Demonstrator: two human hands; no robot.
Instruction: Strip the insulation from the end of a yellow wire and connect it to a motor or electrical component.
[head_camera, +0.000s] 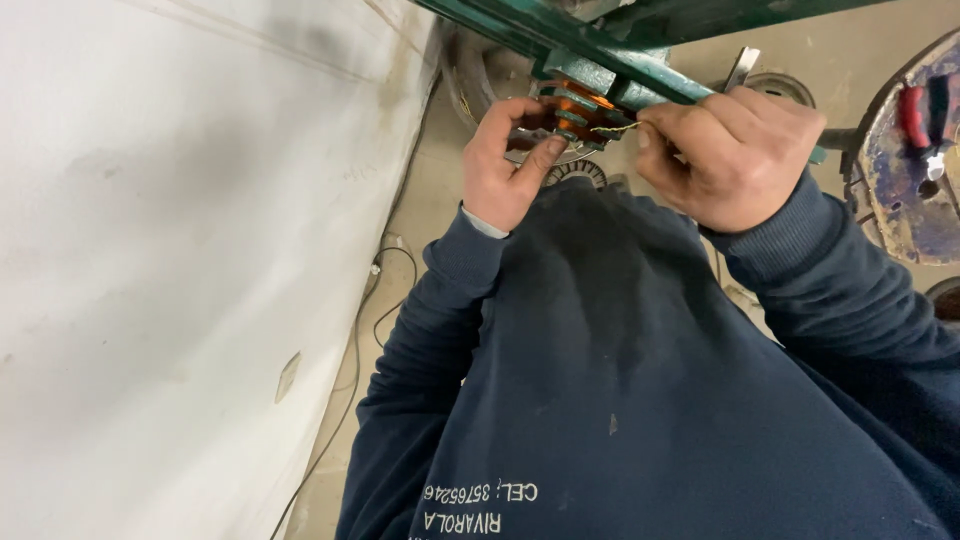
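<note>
- Left hand raised to a small coil form wound with copper-orange wire, fingers curled round its left side, thumb pressed up from below.
- Right hand closed just right of it, thumb and forefinger pinching a thin yellowish wire leading into the windings.
- Coil form mounted on a green metal frame slanting across the top.
- Dark blue sweatshirt filling the lower view.
- White wall at left, black cable trailing along its base.
- Round worn stool top at right edge.
</note>
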